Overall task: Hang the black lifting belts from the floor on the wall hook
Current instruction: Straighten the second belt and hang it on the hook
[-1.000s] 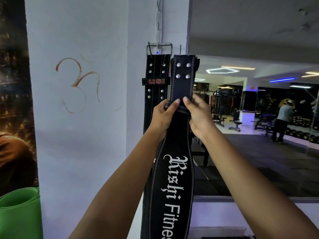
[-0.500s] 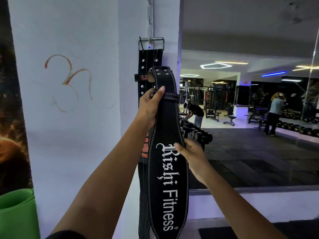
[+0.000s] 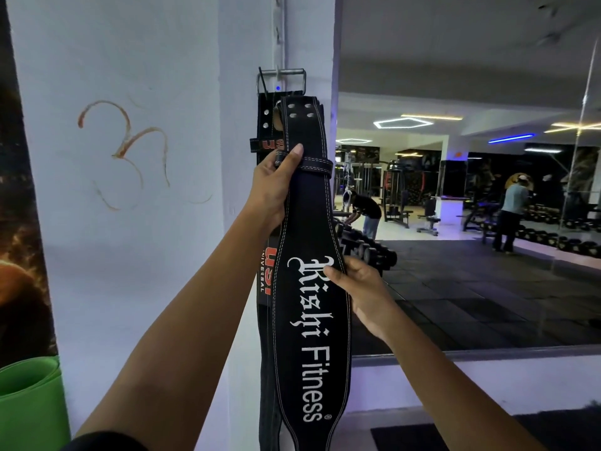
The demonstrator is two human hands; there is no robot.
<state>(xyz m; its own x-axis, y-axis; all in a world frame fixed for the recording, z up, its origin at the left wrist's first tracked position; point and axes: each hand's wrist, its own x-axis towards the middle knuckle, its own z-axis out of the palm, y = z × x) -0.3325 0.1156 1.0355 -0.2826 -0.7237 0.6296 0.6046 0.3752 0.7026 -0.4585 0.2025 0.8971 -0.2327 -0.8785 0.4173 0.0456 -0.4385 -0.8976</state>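
Note:
A black lifting belt with white "Rishi Fitness" lettering hangs upright in front of the white pillar. My left hand grips its narrow upper part just below the keeper loop. My right hand pinches its right edge at the wide middle. Behind it a second black belt with red "USI" lettering hangs by its steel buckle from the wall hook, which is mostly hidden. The front belt's riveted top end sits just below that buckle.
The white pillar carries a faint orange drawing on the wall to the left. A large mirror at right reflects the gym, dumbbell racks and people. A green rolled mat stands at bottom left.
My right hand left the belt's top and dropped to its wide middle. The left hand kept its grip near the top. The belt's top end sank below the hanging buckle, then rose a little.

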